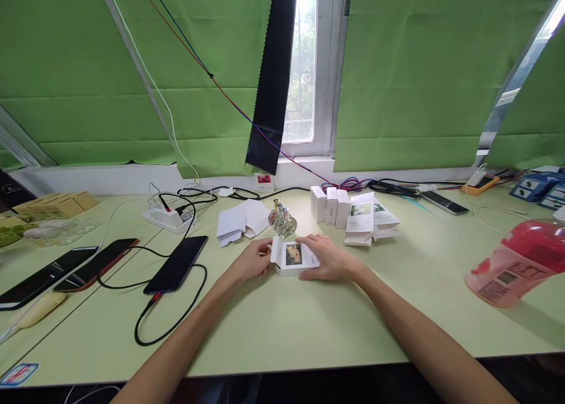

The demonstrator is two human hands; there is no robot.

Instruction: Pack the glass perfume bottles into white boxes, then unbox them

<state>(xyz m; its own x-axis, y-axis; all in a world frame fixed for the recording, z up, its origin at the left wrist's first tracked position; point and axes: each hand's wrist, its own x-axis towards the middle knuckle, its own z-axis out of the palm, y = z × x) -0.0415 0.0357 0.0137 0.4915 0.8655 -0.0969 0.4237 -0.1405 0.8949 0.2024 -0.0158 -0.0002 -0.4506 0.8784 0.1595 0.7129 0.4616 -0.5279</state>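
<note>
A small white box (288, 270) with a yellow flower picture lies flat on the table in front of me. Its left end is open, with a flap sticking up. My right hand (326, 258) grips the box from the right, thumb on the near side and fingers along the far side. At the open end, the curled fingers of my left hand (256, 258) meet the flap; the fingertips are partly hidden. Just behind the box stand several small glass perfume bottles (282, 220) with gold and silver caps. Flat white folded cartons (238, 220) lie left of them.
White boxes (330, 207) and flower-printed cartons (361, 220) stand behind my right hand. Phones (176, 265) with black cables and a power strip (165, 218) lie left. A pink-red plastic container (507, 262) is at right, with a dark handheld device (444, 202) farther back.
</note>
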